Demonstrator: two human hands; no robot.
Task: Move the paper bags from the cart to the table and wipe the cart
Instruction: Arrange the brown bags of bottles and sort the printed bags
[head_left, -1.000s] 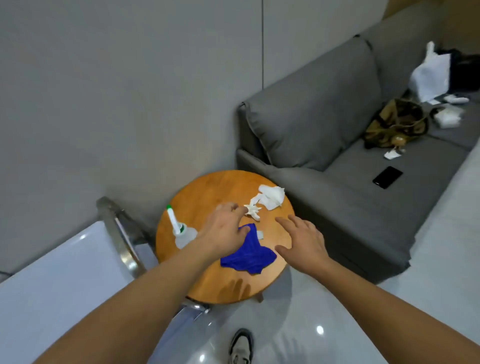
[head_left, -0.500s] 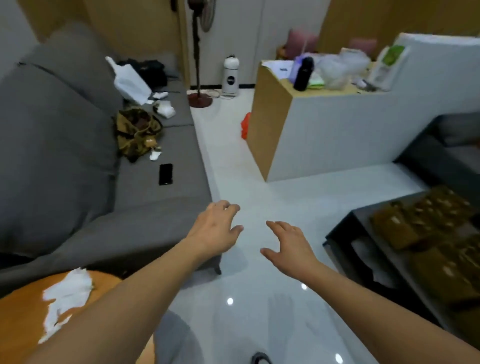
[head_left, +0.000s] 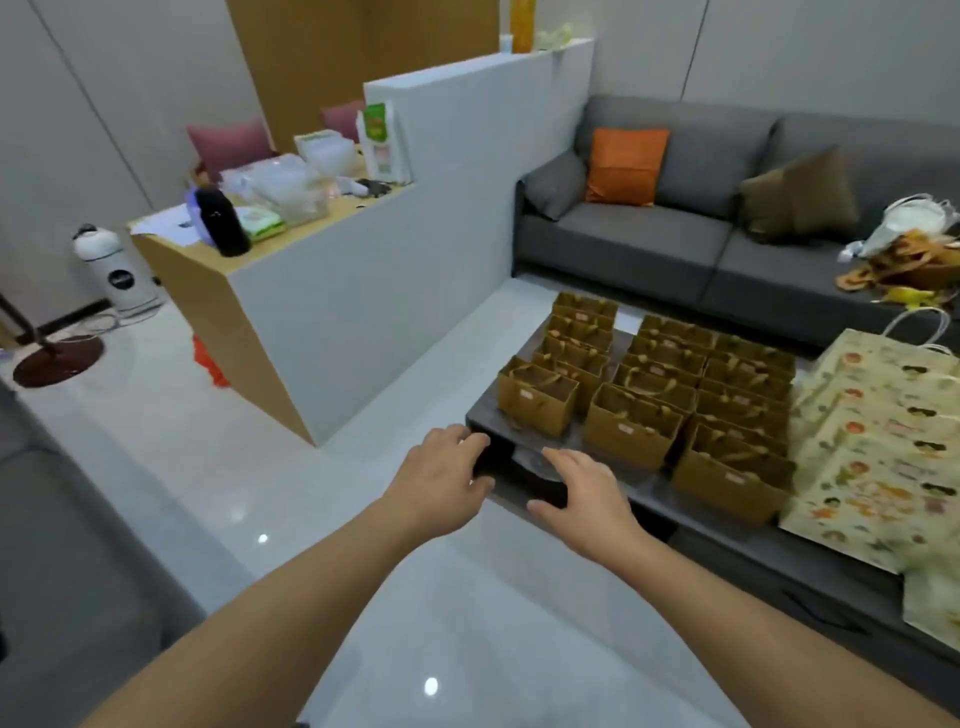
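A: Head view: both hands empty, fingers loosely spread, left hand and right hand near the corner of the dark table. Brown paper bags stand in rows there.

B: I'd take the nearest bag by both sides, keep it upright. Labels too blurry to read.

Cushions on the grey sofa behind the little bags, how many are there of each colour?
Orange cushion: 1
Brown cushion: 1
Grey cushion: 1
Total: 3
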